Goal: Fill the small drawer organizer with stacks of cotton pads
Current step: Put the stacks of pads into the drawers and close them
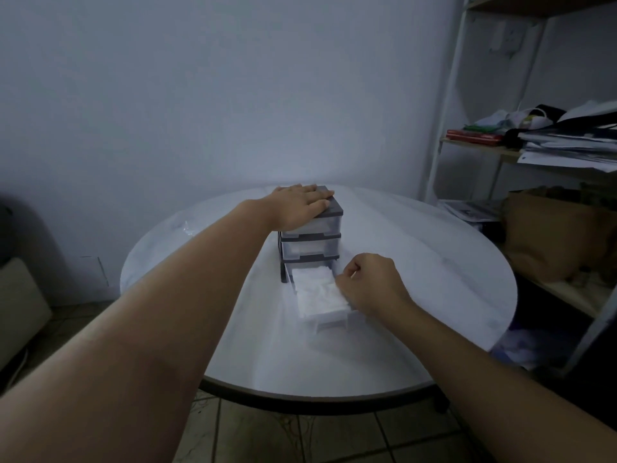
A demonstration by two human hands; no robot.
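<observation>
Drawer organizer (329,213) sits under the flat-fingered left hand (300,205) on the counter (427,248); its bottom drawer (334,321), pulled out beside the curled right hand (370,282), holds cotton pads (317,292); what that hand grips I cannot tell; upper drawers (310,247) seem unfilled

round white table (434,295) | drawer organizer (310,243) mid-table | clear plastic (189,228) far-left
</observation>
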